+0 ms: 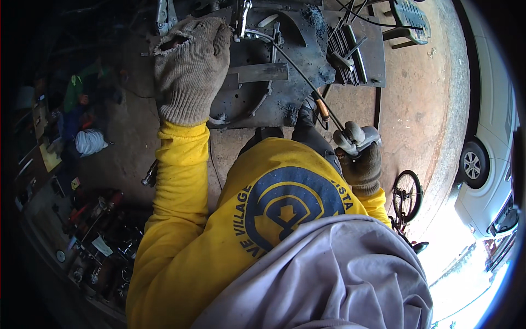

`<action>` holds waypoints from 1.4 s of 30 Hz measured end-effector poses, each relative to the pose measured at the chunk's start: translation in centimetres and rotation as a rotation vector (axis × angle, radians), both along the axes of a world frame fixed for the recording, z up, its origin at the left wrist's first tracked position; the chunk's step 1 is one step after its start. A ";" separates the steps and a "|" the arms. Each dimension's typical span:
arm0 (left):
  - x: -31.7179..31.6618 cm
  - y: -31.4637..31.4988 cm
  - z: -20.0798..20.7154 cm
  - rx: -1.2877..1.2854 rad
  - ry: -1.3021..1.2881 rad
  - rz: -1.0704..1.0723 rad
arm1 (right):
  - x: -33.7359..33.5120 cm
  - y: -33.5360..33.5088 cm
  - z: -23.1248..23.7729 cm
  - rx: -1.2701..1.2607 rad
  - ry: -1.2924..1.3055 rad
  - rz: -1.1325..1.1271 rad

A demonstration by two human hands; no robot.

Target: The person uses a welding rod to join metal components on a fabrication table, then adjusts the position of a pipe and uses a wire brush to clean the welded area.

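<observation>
My left hand [192, 71], in a worn knit glove torn over the knuckles, is closed at the left side of a dark metal worktable [307, 71]. Its fingertips curl out of sight, and what they hold, if anything, is hidden. A metal locking clamp [164, 16] stands just beyond it, and another clamp [244, 19] is to its right. Low on the right, my gloved right hand [359, 159] is closed around a long, thin dark rod [298, 71]. The rod slants up to a curved piece near the second clamp. A flat steel bar [263, 73] lies across the table.
Metal offcuts [345, 55] are piled at the table's right. Beyond are a plastic chair [408, 22], a bicycle wheel [407, 196] and a parked car [487, 126]. A wooden-handled tool [322, 109] is near my leg. Assorted tools [104, 236] and a white bundle [90, 141] lie left.
</observation>
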State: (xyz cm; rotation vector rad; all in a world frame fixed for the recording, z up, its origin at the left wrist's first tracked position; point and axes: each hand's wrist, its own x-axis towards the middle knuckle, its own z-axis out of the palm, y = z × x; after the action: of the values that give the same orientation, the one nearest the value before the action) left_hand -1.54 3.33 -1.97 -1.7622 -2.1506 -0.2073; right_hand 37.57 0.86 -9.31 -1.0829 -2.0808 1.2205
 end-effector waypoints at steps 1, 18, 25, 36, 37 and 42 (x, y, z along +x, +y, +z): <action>-0.1 0.0 -0.1 0.016 0.018 -0.012 | -0.2 0.0 0.4 0.112 -0.091 0.023; -0.6 0.2 -0.2 0.076 0.016 -0.074 | -1.6 -0.4 1.2 0.126 -0.105 -0.034; -0.4 0.2 -0.2 0.070 -0.040 -0.056 | -1.7 -0.6 0.7 0.119 -0.058 -0.076; -0.2 0.2 0.3 0.092 -0.021 -0.060 | -2.2 -0.2 3.6 0.267 -0.188 0.012; -0.2 0.2 0.3 0.095 -0.026 -0.056 | -2.2 -0.2 3.8 0.268 -0.207 0.018; -0.2 0.3 0.6 0.067 -0.050 -0.064 | -2.6 0.1 4.2 0.362 -0.194 0.035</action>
State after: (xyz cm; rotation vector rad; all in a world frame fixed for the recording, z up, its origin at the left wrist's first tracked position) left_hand -1.73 3.66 -1.39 -1.8078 -2.0976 -0.3396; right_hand 34.95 0.91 -5.10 -1.0289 -2.3578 0.7338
